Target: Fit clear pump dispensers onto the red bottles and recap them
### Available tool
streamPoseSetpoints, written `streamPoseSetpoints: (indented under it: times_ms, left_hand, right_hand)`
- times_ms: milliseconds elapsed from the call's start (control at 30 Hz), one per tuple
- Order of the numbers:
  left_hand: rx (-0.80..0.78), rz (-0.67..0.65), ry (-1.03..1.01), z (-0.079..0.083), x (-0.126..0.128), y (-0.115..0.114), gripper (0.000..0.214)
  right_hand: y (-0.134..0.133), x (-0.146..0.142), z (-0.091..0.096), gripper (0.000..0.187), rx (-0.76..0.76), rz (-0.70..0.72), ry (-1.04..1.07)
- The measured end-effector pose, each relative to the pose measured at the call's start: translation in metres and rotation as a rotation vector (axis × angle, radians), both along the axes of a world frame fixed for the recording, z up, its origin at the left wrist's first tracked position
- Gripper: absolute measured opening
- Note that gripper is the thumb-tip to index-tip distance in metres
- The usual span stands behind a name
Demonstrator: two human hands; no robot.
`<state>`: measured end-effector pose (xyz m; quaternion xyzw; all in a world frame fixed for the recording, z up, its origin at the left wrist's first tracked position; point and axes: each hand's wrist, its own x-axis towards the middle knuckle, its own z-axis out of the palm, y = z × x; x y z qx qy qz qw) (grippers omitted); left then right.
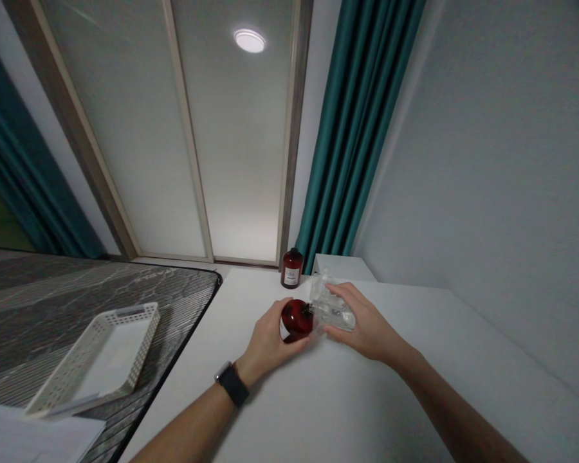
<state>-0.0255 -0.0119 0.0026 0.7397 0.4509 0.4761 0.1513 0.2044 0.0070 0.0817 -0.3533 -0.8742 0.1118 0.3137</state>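
Holding red bottle (pixel 296 319) and clear wrapper (pixel 329 307) together.

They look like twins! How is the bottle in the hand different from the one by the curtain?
Held bottle lies tipped in the left hand; back bottle stands upright, untouched. Held bottle's top meets clear plastic in the right hand; back bottle stands bare. Both are dark red.

I count two red bottles, the held bottle (pixel 295 319) and the far bottle (pixel 292 269), one clear wrapper (pixel 330 305), one white basket (pixel 62 379), one watch (pixel 232 383), one lamp (pixel 249 40), two teal curtains (pixel 357 128) (pixel 24 186), and two hands, left hand (pixel 267 344) and right hand (pixel 367 325).
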Motion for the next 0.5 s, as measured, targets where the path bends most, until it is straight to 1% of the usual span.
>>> streamPoseSetpoints:
  times_ms: [500]
  left_hand:
    - [-0.006, -0.004, -0.009, -0.0008, 0.0012, 0.0002, 0.069]
  right_hand:
    - [0.0002, -0.0005, 0.0029, 0.064, -0.004, -0.007, -0.012]
